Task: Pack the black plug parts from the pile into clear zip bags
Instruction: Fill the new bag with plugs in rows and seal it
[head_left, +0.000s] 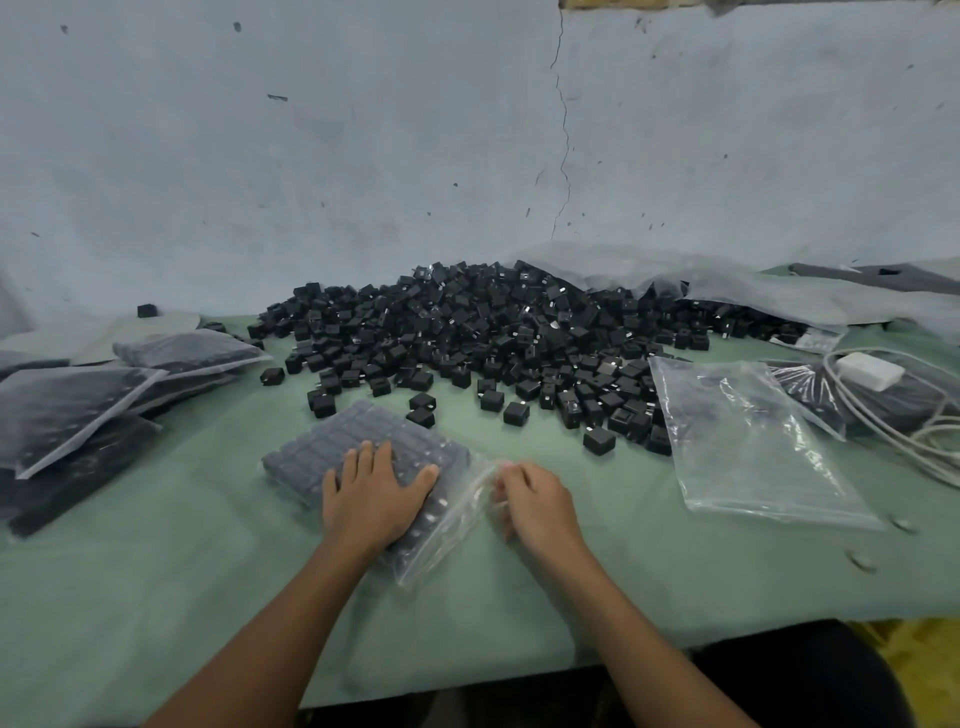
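A big pile of black plug parts (498, 338) spreads over the green table (156, 597) against the wall. In front of me lies a clear zip bag (332, 447) filled with plug parts laid in flat rows. My left hand (371, 499) presses flat on that bag with straight fingers. To its right, my right hand (535, 506) has its fingers curled on the bag's open mouth (457, 514), pinching the clear plastic. An empty clear zip bag (753, 447) lies flat at the right.
Several filled bags (78, 410) are stacked at the left edge. A large crumpled plastic sheet (727, 286) lies behind the pile at the right. A white charger with cable (872, 371) rests on more dark bags at the far right. The table's front edge is near my body.
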